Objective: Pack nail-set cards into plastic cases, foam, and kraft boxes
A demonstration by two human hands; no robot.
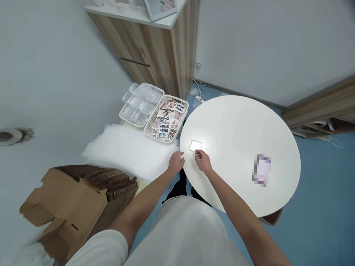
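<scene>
On the left side of the round white table lies a small flat plastic case, clear at the edge and white inside. The thumb and fingertips of my right hand close on its near edge. Just left of it, at the table's rim, my left hand holds nothing; its thumb and index finger are apart. Beyond my left hand stands a white basket full of cards with press-on nails. Another white basket beside it is filled with clear plastic cases.
The round table bears a blurred pinkish item at right. White foam sheeting lies left of my hands, with stacked flat cardboard boxes nearer me. A wooden cabinet stands behind; a power strip lies on the floor.
</scene>
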